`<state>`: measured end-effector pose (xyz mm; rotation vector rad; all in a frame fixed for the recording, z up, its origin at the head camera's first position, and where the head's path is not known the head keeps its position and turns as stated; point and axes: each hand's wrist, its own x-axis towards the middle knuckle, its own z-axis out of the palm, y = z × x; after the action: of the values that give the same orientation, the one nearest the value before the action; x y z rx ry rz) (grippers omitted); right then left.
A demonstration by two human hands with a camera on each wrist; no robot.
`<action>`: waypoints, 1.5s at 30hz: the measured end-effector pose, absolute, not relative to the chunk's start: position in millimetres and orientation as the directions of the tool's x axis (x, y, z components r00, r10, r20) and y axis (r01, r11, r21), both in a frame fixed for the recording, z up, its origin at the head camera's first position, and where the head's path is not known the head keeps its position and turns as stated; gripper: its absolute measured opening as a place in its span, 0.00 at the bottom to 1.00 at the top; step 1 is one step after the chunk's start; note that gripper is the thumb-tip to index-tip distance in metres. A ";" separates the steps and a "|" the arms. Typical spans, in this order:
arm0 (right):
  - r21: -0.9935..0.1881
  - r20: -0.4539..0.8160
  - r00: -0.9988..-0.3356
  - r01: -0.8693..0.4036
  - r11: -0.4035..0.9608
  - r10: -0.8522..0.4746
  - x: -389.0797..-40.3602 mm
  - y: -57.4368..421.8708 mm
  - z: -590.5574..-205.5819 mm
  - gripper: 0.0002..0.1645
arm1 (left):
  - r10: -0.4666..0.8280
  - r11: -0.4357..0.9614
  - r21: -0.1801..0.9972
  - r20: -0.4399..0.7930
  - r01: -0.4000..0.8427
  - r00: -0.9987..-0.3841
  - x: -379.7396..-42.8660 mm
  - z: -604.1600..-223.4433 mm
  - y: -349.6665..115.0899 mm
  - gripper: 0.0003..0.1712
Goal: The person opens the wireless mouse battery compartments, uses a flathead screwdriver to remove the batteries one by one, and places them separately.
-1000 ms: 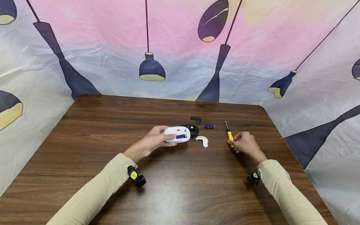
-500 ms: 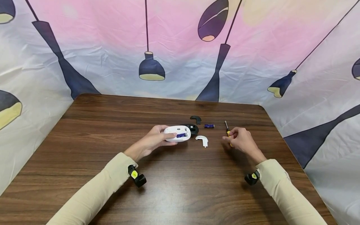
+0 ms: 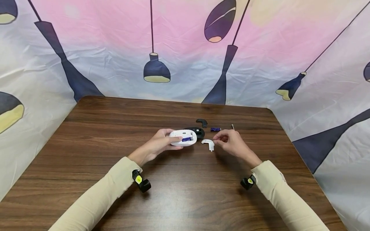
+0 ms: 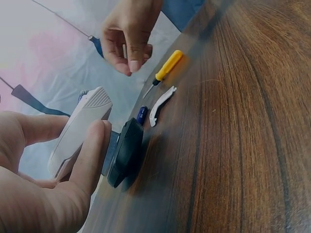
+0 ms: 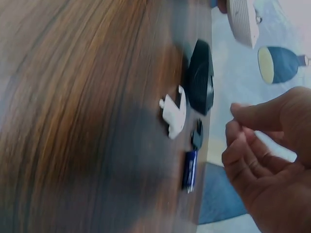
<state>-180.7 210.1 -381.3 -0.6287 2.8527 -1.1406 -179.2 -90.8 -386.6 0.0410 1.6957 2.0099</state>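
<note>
My left hand (image 3: 157, 141) holds a white computer mouse (image 3: 175, 134) with its underside up, the thumb at the battery slot. A blue battery (image 3: 187, 139) sits in that slot. Beneath and just beyond it lies a black mouse (image 3: 200, 132) on the table. My right hand (image 3: 232, 143) hovers beside a white battery cover (image 3: 211, 147); in the right wrist view its bent fingers (image 5: 243, 162) have nothing between them and stay apart from the cover (image 5: 173, 116). A yellow-handled screwdriver (image 4: 170, 65) lies on the table, mostly hidden behind this hand in the head view.
On the wooden table (image 3: 162, 199), a loose blue battery (image 3: 215, 129) lies beyond the white cover. A black battery cover (image 3: 203, 122) rests behind the black mouse. A printed cloth (image 3: 115, 57) hangs behind the table's far edge.
My right hand has let go of the screwdriver, which stays on the table, and has moved left to the white cover. My left hand keeps its hold on the white mouse.
</note>
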 end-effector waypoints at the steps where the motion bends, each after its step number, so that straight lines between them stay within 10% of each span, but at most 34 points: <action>1: -0.667 0.156 -0.912 -0.381 0.640 -0.380 -180.4 207.1 -380.9 0.03 | 0.393 -0.093 0.929 -0.295 -0.357 -0.871 -179.2 -386.8 -90.8 0.29; 45: -0.709 0.414 -0.757 -0.616 0.343 -0.505 -189.3 149.5 -389.4 0.06 | 0.420 -0.067 0.946 -0.263 -0.318 -0.869 -178.1 -386.4 -90.2 0.25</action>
<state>-189.3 149.5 -389.4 -1.1212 2.6719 -1.5006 -178.1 -90.2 -386.4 0.1087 1.7242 1.9829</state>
